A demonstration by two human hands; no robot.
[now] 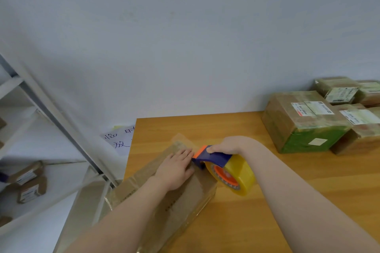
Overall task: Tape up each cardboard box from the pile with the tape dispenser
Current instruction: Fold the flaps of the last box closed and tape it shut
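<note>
Pressing flat on the box [164,195] at lower centre, the left hand [176,168] lies with fingers straight; the right hand [228,146] grips the dispenser [224,168] on the worktop [287,181].

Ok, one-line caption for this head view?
Left hand presses flat on the cardboard box while the right hand holds the tape dispenser to its top.
</note>
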